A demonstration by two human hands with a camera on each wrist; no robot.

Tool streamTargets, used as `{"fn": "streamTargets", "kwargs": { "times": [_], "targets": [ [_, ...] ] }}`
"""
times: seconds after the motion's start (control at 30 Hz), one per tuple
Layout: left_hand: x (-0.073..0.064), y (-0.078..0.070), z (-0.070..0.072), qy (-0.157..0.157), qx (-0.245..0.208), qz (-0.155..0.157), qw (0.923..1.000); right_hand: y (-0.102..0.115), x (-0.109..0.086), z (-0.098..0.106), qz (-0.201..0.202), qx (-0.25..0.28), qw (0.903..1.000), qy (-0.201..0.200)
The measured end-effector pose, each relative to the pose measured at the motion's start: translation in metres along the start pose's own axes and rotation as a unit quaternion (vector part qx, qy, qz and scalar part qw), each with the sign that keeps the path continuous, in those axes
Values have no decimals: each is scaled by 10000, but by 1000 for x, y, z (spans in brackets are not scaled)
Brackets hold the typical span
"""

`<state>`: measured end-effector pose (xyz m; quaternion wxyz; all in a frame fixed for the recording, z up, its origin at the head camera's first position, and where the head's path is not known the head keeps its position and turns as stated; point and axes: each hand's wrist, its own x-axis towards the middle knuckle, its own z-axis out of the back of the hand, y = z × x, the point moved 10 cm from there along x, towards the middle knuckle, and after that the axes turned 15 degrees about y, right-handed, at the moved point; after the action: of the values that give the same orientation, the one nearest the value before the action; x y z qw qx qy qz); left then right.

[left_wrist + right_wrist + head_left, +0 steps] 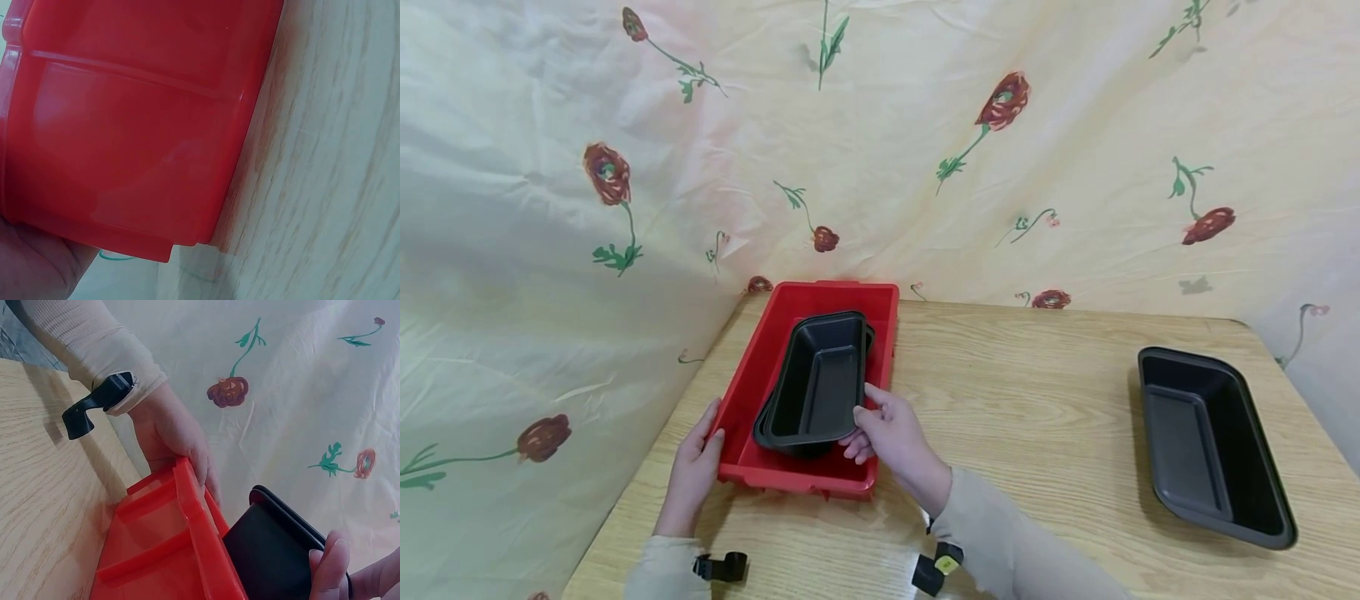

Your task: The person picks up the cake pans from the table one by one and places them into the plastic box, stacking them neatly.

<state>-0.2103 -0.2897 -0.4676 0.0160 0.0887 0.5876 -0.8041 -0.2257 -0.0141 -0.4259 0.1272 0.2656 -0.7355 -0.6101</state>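
Observation:
A red plastic bin [797, 482] stands at the left of the table. My left hand [691, 477] grips its left rim near the front corner, thumb over the edge; the left wrist view shows the bin's outer wall [137, 131] close by. In the bin lies a black loaf pan [835, 375], slightly tilted, with another dark pan [870, 338] peeking out beneath it, mostly hidden. My right hand [901, 440] pinches the upper pan's near right corner between thumb and fingers. From the right wrist, this pan's outer side [269, 556] rises above the bin's rim.
Another black loaf pan [1183, 442] lies at the right side of the wooden table [1015, 392]. A flower-patterned cloth [880, 150] hangs behind the table and along its left side. Black camera mounts [724, 567] are strapped to both wrists.

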Motion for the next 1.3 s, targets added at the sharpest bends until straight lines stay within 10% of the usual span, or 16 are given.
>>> {"fn": "streamTargets", "kwargs": {
  "times": [1.3],
  "targets": [
    [1,3,0,-64,35,80,9999,-11,12,-14,-271,277,9986,348]
  ]
}}
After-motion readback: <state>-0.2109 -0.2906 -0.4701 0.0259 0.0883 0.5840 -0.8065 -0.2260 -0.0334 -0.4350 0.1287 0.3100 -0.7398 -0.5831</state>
